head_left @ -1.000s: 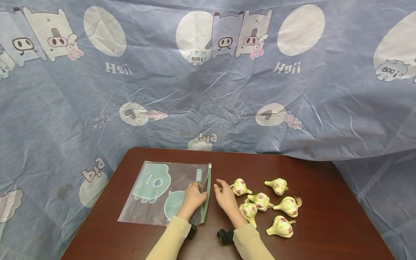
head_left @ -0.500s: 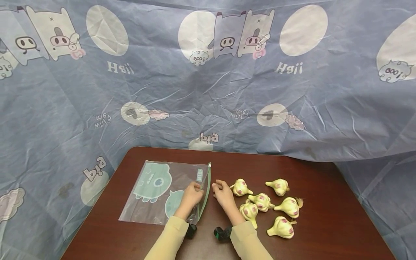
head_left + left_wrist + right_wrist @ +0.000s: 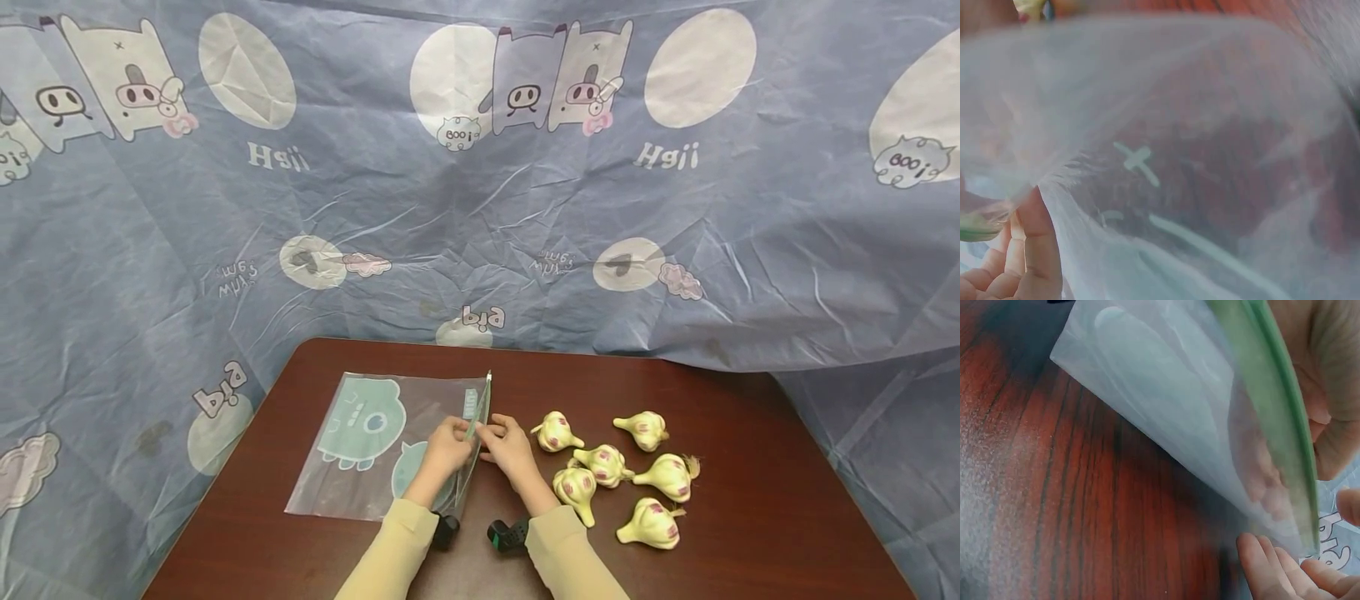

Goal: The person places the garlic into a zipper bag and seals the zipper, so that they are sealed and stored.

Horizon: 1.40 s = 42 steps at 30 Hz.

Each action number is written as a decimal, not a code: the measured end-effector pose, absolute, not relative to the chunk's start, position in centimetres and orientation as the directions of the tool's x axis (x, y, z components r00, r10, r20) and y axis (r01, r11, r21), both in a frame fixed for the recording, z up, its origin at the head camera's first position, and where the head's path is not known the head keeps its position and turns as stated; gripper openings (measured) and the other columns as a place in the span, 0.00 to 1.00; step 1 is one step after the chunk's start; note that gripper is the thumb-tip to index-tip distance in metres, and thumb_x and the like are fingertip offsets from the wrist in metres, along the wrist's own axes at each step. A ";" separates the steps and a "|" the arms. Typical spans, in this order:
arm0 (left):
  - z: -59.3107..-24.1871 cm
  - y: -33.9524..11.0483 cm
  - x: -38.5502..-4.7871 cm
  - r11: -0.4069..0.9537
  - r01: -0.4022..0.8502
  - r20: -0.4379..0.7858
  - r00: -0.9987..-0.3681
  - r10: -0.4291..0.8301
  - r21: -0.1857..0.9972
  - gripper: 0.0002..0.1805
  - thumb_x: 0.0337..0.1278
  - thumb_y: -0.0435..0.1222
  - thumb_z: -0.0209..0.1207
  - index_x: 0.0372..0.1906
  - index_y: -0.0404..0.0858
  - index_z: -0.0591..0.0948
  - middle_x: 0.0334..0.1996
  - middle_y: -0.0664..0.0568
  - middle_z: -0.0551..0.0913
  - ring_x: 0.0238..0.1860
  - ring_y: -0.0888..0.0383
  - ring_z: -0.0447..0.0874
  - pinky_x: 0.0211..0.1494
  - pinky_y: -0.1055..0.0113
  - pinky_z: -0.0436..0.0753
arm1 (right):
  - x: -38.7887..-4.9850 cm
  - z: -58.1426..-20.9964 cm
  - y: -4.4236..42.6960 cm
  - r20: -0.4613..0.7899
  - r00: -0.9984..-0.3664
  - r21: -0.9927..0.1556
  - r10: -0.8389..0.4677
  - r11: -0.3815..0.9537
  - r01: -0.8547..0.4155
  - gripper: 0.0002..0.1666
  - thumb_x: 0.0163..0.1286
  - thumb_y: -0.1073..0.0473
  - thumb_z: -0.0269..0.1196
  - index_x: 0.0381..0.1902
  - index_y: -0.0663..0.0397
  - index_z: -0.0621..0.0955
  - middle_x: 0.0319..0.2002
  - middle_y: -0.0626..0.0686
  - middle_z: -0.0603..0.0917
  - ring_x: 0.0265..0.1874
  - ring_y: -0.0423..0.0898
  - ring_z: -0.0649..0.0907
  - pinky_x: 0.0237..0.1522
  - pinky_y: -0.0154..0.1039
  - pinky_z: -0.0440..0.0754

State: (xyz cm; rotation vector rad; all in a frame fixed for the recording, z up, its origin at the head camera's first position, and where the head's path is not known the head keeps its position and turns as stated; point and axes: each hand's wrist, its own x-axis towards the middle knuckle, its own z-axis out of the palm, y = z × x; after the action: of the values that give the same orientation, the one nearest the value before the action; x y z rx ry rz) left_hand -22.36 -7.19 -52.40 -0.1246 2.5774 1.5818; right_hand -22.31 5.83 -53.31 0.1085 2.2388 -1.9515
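A clear zip bag (image 3: 367, 421) with mint-green monster prints lies on the table, its green zip edge (image 3: 1275, 400) lifted on the right side. My left hand (image 3: 446, 447) pinches the bag near the middle of that edge. In the left wrist view, the left fingers (image 3: 1038, 250) bunch the clear film. My right hand (image 3: 510, 454) is just right of the zip edge, its fingertips at the strip and close to the left fingers. In the right wrist view, fingers (image 3: 1263, 559) appear fairly straight, with no clear pinch. Whether they press the strip is hard to tell.
Several garlic bulbs (image 3: 602, 465) lie to the right of my right hand, the nearest close to the wrist. The dark red-brown table (image 3: 735, 450) extends beyond them to the right. A blue printed cloth (image 3: 480, 217) hangs behind and along the sides.
My right hand has moved left, bringing its fingertips to the zip edge. The bag has shifted slightly right and its zip edge stands more upright. The left hand keeps its hold.
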 end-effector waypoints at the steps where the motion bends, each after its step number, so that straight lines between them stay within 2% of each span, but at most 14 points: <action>1: -52.3 -7.1 -22.3 0.455 -0.123 -0.136 -0.991 -0.005 0.882 0.18 0.57 0.29 0.61 0.52 0.27 0.76 0.39 0.37 0.86 0.24 0.58 0.83 0.29 0.65 0.81 | -22.3 -53.3 5.9 -0.179 -0.982 -0.976 -0.056 0.138 0.170 0.36 0.75 0.54 0.57 0.69 0.73 0.61 0.61 0.74 0.74 0.53 0.64 0.83 0.46 0.47 0.86; 6: -51.7 -6.7 -22.0 0.419 -0.128 -0.149 -0.989 0.017 0.899 0.18 0.54 0.25 0.60 0.51 0.27 0.76 0.35 0.40 0.85 0.22 0.59 0.79 0.27 0.68 0.78 | -22.3 -53.2 5.9 -0.189 -0.981 -0.977 -0.035 0.110 0.184 0.32 0.75 0.58 0.56 0.67 0.75 0.63 0.60 0.75 0.75 0.50 0.61 0.85 0.43 0.44 0.87; 11: -51.4 -6.6 -21.8 0.426 -0.139 -0.164 -0.986 0.022 0.894 0.18 0.56 0.25 0.59 0.52 0.26 0.75 0.34 0.41 0.83 0.23 0.57 0.81 0.26 0.69 0.77 | -22.3 -53.4 6.0 -0.178 -0.984 -0.975 -0.023 0.135 0.174 0.24 0.74 0.65 0.55 0.64 0.74 0.69 0.56 0.73 0.79 0.43 0.56 0.88 0.41 0.43 0.87; 19: -50.0 -7.4 -22.0 0.536 -0.141 -0.128 -0.990 -0.063 0.833 0.15 0.60 0.34 0.63 0.48 0.28 0.80 0.37 0.39 0.85 0.35 0.48 0.84 0.36 0.60 0.82 | -22.5 -53.1 6.3 -0.128 -0.992 -0.978 -0.015 0.167 0.124 0.18 0.68 0.74 0.56 0.55 0.73 0.76 0.45 0.69 0.86 0.34 0.50 0.89 0.34 0.37 0.86; 22: -49.4 -8.0 -22.1 0.564 -0.134 -0.106 -0.991 -0.082 0.815 0.14 0.61 0.36 0.63 0.45 0.29 0.82 0.36 0.40 0.87 0.36 0.48 0.85 0.37 0.59 0.82 | -22.7 -52.9 6.5 -0.101 -0.995 -0.976 -0.006 0.194 0.098 0.16 0.66 0.74 0.58 0.52 0.72 0.78 0.41 0.67 0.87 0.32 0.49 0.89 0.31 0.34 0.85; 28: -48.2 -9.8 -22.1 0.592 -0.107 -0.053 -0.993 -0.109 0.799 0.11 0.63 0.35 0.60 0.41 0.29 0.83 0.32 0.42 0.87 0.31 0.53 0.84 0.33 0.62 0.80 | -22.8 -52.5 6.9 -0.077 -0.997 -0.979 0.002 0.192 0.076 0.13 0.67 0.72 0.61 0.49 0.72 0.79 0.38 0.66 0.88 0.33 0.51 0.90 0.30 0.31 0.84; 33: -47.1 -11.5 -21.7 0.610 -0.106 -0.021 -0.989 -0.145 0.785 0.09 0.65 0.33 0.58 0.40 0.29 0.81 0.31 0.43 0.87 0.28 0.55 0.82 0.31 0.64 0.79 | -22.7 -51.7 7.6 -0.044 -0.999 -0.951 0.025 0.304 0.049 0.11 0.66 0.70 0.62 0.46 0.70 0.80 0.34 0.63 0.89 0.28 0.46 0.89 0.27 0.28 0.80; 37: -46.6 -12.7 -21.5 0.615 -0.128 -0.023 -0.984 -0.175 0.778 0.08 0.65 0.33 0.57 0.41 0.30 0.81 0.32 0.44 0.87 0.28 0.56 0.83 0.29 0.67 0.78 | -22.6 -50.7 8.0 -0.039 -0.998 -0.923 0.043 0.381 0.052 0.11 0.67 0.67 0.64 0.46 0.67 0.81 0.32 0.59 0.90 0.25 0.40 0.87 0.27 0.31 0.82; 42: -46.5 -13.8 -21.5 0.631 -0.129 -0.011 -0.982 -0.188 0.765 0.08 0.65 0.31 0.58 0.43 0.29 0.80 0.31 0.43 0.88 0.26 0.55 0.85 0.28 0.65 0.80 | -22.4 -49.3 8.5 -0.028 -0.998 -0.901 0.049 0.432 0.047 0.10 0.68 0.64 0.64 0.45 0.64 0.81 0.32 0.57 0.89 0.26 0.42 0.87 0.29 0.36 0.84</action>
State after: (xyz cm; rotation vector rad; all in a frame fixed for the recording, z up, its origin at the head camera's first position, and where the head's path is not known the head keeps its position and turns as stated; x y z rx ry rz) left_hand -21.46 -13.83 -46.52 -0.2820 2.8989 1.3518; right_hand -22.37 8.50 -49.34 0.0887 2.6597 -1.6736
